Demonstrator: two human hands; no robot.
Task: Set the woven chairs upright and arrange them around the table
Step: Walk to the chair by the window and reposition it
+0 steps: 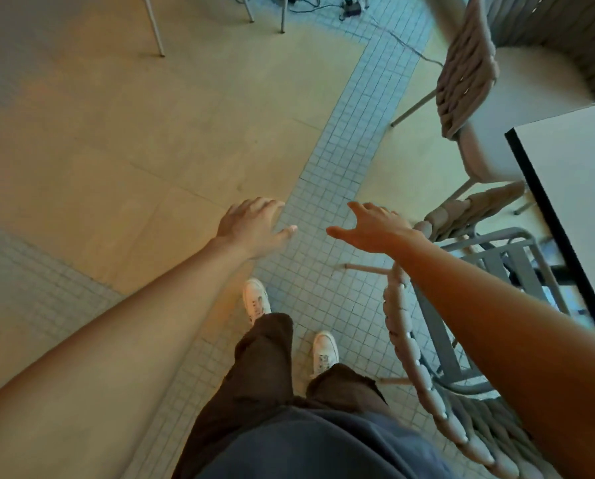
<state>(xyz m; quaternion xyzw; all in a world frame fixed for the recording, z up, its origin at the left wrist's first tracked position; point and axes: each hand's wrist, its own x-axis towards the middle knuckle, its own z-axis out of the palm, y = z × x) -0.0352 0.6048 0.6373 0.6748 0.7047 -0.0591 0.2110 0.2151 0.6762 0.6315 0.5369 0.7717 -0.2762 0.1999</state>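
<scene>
Looking down at a beige floor [123, 140] with a strip of small pale tiles [327, 188] running diagonally through it. Top left: thin metal legs [154, 27] of some other furniture, cut off by the frame, plus a tangle of cables [349, 6] further along the top edge. Both hands out in front, empty, well above the floor: left hand [254, 226] palm down with fingers spread and slightly curled, right hand [372, 229] open too, thumb pointing left, touching nothing. White sneakers [256, 300] and dark trousers [272, 361] below, standing on the tiled strip. Right of the feet, one woven chair [424, 371] close by under the right forearm, partly hidden by it, grey slatted seat showing inside the rope-wrapped frame; hard to say from this angle whether upright or tipped. Further up, a second woven chair [465, 74] beside the white surface [579, 188], blurry and tilted-looking. Surface cut off at the right edge, dark rim visible, blocking the chair bases behind it.
</scene>
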